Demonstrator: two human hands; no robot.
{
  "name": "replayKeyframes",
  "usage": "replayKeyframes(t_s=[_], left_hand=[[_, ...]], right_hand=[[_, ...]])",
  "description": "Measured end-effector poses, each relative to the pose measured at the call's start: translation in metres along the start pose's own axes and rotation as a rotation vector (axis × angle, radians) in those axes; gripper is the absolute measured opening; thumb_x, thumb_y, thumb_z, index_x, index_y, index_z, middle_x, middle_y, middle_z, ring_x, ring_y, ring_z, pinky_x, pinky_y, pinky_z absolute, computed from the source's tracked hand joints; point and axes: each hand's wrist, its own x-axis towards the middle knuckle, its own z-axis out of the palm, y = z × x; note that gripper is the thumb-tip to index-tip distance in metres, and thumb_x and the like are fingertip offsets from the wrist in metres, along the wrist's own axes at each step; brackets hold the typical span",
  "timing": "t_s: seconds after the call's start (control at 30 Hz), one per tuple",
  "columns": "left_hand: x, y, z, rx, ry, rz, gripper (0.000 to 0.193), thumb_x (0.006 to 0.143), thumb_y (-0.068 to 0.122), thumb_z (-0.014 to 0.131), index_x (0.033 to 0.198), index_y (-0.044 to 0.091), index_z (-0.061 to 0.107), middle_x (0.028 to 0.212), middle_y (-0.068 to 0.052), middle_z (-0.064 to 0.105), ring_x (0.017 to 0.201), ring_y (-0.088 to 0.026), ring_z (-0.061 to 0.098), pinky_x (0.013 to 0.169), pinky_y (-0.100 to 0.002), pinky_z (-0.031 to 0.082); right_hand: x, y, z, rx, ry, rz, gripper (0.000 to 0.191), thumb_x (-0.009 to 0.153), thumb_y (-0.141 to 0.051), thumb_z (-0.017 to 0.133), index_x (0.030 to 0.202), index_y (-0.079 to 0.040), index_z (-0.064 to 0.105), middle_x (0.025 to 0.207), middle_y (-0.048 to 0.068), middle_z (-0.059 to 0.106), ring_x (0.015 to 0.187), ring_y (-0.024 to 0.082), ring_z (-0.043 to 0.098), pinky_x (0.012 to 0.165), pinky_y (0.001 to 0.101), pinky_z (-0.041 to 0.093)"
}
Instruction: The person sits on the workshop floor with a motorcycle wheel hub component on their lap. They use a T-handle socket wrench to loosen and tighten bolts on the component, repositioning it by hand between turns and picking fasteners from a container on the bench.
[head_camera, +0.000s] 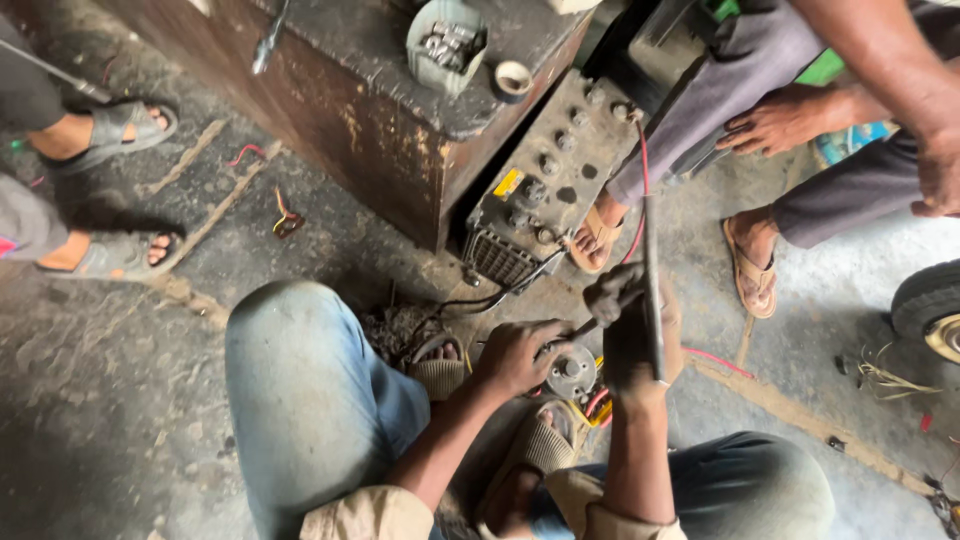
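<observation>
Resting on the floor between the person's sandalled feet, a small round metal part (572, 370) with a hub at its centre sits among yellow and red wires (597, 407). Left hand (515, 355): fingers curled down over the left edge of the round part, gripping it; palm not visible. Right hand (630, 325): blackened with grime, closed in a fist around a long thin metal rod (652, 290) that runs nearly upright in the view; a second short dark tool (585, 326) pokes from the fist toward the round part, its tip hidden by the left fingers. A red wire (640, 190) runs along the rod up to a grey battery (550, 185) with round caps on top, leaning against a rusty metal box (350, 120). On the box: a grey container of small metal pieces (445, 40) and a roll of tape (513, 78). Another person sits beyond the battery, one hand (780, 120) resting on a knee, feet in tan sandals. Upper left: a third person's feet in grey sandals (110, 130). Right edge: part of a wheel (930, 305).
</observation>
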Motion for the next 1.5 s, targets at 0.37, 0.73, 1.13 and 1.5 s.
replayKeyframes(t_s=[0.37,0.73,1.13,1.5], left_hand=[[0.004,0.013,-0.007,-0.074,-0.079,-0.025,0.051,0.096,0.033,0.063,0.141,0.010,0.058,0.109,-0.012,0.070,0.051,-0.027,0.063,0.042,-0.039,0.052],[0.010,0.029,-0.009,0.091,0.162,0.157,0.050,0.089,0.041,0.075,0.121,0.003,0.066,0.080,-0.014,0.069,0.056,-0.026,0.066,0.049,-0.036,0.055],[0.018,0.017,0.001,0.108,0.255,0.236,0.045,0.088,0.016,0.070,0.126,-0.007,0.058,0.102,-0.023,0.070,0.083,-0.030,0.073,0.068,-0.034,0.061],[0.006,0.041,-0.024,0.045,0.025,0.031,0.036,0.096,0.034,0.075,0.124,0.012,0.065,0.105,-0.013,0.079,0.079,-0.025,0.078,0.069,-0.035,0.062]], right_hand=[[-0.006,-0.010,0.000,-0.441,0.025,0.004,0.021,0.101,-0.014,0.065,0.116,-0.001,0.060,0.103,0.005,0.062,0.096,0.015,0.059,0.089,0.0303,0.048],[-0.007,-0.035,0.014,-0.693,-0.037,0.107,0.019,0.104,-0.017,0.063,0.109,0.001,0.063,0.095,0.002,0.065,0.090,0.011,0.060,0.083,0.0273,0.050],[-0.011,-0.039,0.012,-0.862,-0.055,0.166,0.023,0.100,-0.015,0.062,0.118,0.000,0.064,0.101,0.005,0.070,0.091,0.011,0.065,0.081,0.0280,0.054],[-0.012,-0.038,0.010,-0.917,0.015,0.133,0.022,0.097,-0.015,0.071,0.113,0.001,0.069,0.099,0.009,0.074,0.093,0.014,0.067,0.085,0.0300,0.053]])
